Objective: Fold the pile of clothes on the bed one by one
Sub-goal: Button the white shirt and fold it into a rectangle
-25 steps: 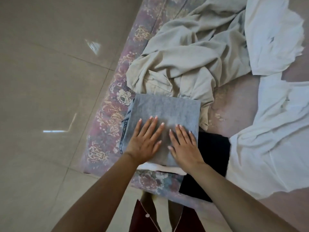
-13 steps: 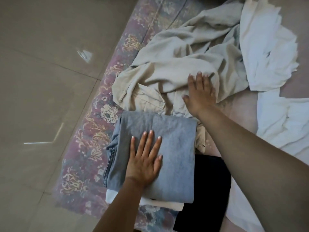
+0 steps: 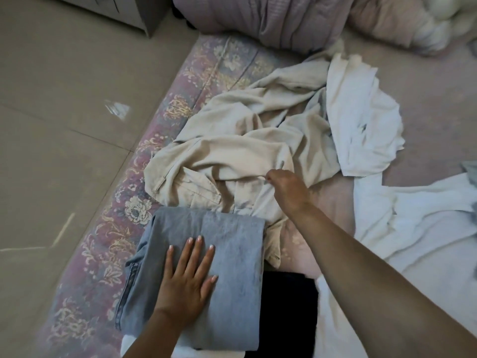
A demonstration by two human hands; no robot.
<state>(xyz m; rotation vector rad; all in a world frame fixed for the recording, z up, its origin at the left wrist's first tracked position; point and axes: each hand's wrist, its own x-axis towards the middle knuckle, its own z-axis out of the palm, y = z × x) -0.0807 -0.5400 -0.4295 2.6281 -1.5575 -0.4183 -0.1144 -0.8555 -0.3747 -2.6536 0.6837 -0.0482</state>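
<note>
Head view, looking down at the near edge of the bed [image 3: 201, 81], whose floral purple cover runs diagonally beside the tiled floor [image 3: 64, 125]. I see my left hand [image 3: 187, 280] lying flat, fingers straight and spread, palm down on the folded grey garment [image 3: 232, 244]. This garment tops a small stack at the bed's edge: a folded denim piece [image 3: 131, 277] shows along its left side, and a white folded item [image 3: 219, 353] shows beneath its near edge. A black garment [image 3: 289, 313] lies just to the right of the stack, touching it.

My right hand [image 3: 286, 187] reaches across to the crumpled beige shirt [image 3: 232, 151], which lies just beyond the stack, its near hem touching the grey garment's far edge. The fingers are curled and pinch a fold of the beige fabric; the fingertips themselves are turned away, so I cannot tell how much cloth they hold.

To the right of the beige shirt, a rumpled white garment [image 3: 361, 125] overlaps its far edge. A second white cloth [image 3: 413, 228] spreads over the bed at right, under my right forearm. At the head of the bed lie a mauve pillow [image 3: 284, 19] and a pale bundled blanket [image 3: 413, 21]. A corner of light furniture [image 3: 124, 9] stands on the floor at upper left.
</note>
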